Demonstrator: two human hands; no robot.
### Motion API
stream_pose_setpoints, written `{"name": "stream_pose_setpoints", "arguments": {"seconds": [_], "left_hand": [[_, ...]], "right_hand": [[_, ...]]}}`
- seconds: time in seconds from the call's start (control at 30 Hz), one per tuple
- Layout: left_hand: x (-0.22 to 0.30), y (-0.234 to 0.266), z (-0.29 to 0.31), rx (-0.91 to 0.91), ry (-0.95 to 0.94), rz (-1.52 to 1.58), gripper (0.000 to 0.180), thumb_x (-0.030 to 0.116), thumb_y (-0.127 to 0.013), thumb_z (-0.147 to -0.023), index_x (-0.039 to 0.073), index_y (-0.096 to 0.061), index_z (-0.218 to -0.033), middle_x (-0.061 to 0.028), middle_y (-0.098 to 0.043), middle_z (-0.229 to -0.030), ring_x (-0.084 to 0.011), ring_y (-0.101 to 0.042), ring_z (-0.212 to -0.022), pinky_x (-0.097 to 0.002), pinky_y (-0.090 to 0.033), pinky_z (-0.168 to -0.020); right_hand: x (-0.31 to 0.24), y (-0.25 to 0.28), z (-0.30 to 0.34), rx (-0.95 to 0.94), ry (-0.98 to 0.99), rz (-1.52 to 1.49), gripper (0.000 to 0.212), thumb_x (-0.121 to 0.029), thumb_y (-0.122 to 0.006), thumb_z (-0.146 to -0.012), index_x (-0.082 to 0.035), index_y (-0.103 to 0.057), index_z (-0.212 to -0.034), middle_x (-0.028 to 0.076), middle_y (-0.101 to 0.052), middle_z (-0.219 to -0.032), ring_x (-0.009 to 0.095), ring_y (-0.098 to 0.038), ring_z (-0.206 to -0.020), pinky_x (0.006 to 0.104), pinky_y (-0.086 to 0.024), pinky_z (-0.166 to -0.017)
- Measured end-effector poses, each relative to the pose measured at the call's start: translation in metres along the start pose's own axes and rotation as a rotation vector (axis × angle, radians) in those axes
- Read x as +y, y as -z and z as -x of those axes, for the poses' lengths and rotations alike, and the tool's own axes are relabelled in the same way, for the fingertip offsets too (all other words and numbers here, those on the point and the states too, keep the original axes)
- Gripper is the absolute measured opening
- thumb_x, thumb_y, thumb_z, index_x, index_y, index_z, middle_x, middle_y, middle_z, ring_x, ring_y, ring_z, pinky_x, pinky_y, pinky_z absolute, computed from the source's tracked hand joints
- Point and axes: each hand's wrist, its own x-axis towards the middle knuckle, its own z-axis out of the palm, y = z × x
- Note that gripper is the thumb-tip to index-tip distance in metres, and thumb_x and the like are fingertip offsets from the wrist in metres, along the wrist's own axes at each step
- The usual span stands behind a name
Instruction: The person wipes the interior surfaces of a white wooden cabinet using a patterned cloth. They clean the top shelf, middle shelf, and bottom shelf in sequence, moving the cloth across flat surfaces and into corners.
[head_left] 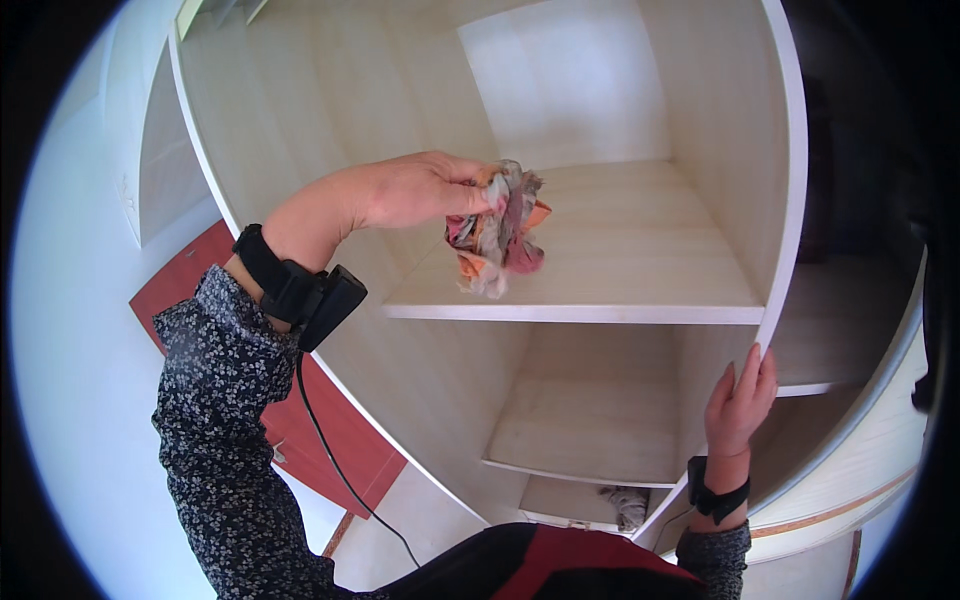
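A crumpled cloth point(498, 235) in pink, orange and grey hangs bunched from my left hand point(425, 190), whose fingers pinch its upper part. Hand and cloth are in front of the cabinet's upper compartment, above the pale wooden shelf point(620, 245). My right hand point(738, 400) is at the front edge of the upright cabinet panel point(785, 200), lower right. Its fingers lie stretched along that edge and touch it; the thumb side is partly turned away. Both wrists wear black straps, the left one with a black box on it.
Below the shelf is another compartment point(590, 400), and lower still a grey cloth bundle point(628, 507) lies in a bottom space. A dark compartment point(850, 300) stands to the right. A black cable point(335, 455) hangs from my left wrist. Red panels point(335, 430) are at the left.
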Motion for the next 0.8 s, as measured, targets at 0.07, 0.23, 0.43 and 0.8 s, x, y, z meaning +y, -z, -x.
{"name": "stream_pose_setpoints", "arguments": {"seconds": [0.07,0.23,0.43,0.8], "left_hand": [[-0.002,0.001,-0.001,0.055,-0.007,-0.022,0.044,0.043,-0.045,-0.092,0.005,-0.055,-0.112,-0.0039,-0.059,-0.103,-0.0117,-0.051,-0.095,-0.029,-0.041,-0.086],[-0.009,-0.004,0.012,0.142,0.097,0.287,0.047,0.04,-0.041,-0.094,0.004,-0.051,-0.123,-0.0084,-0.058,-0.111,-0.018,-0.053,-0.1,-0.0294,-0.041,-0.09],[-0.004,-0.011,0.035,0.111,-0.122,0.596,0.046,0.036,-0.051,-0.091,0.001,-0.052,-0.12,-0.0037,-0.058,-0.104,-0.0121,-0.053,-0.091,-0.0271,-0.045,-0.078],[0.006,-0.044,0.059,-0.152,-0.068,0.125,0.029,0.017,-0.046,-0.093,0.005,-0.055,-0.117,-0.0082,-0.063,-0.097,-0.0178,-0.057,-0.089,-0.0295,-0.045,-0.082]], "right_hand": [[-0.001,0.001,-0.001,0.003,0.007,0.003,0.05,0.001,-0.056,-0.079,0.002,-0.041,-0.127,0.024,-0.049,-0.117,0.034,-0.052,-0.09,0.0389,-0.04,-0.074],[-0.003,0.004,-0.002,0.006,0.0,-0.023,0.048,0.002,-0.055,-0.079,0.003,-0.042,-0.125,0.024,-0.049,-0.116,0.034,-0.053,-0.088,0.0391,-0.039,-0.073],[-0.006,0.009,-0.008,0.0,0.015,-0.015,0.048,0.002,-0.054,-0.079,0.004,-0.042,-0.125,0.024,-0.049,-0.116,0.033,-0.052,-0.088,0.0385,-0.039,-0.073],[-0.008,0.011,-0.011,-0.004,0.011,-0.009,0.049,0.001,-0.055,-0.079,0.003,-0.042,-0.126,0.025,-0.048,-0.117,0.035,-0.052,-0.089,0.0393,-0.04,-0.075]]}}
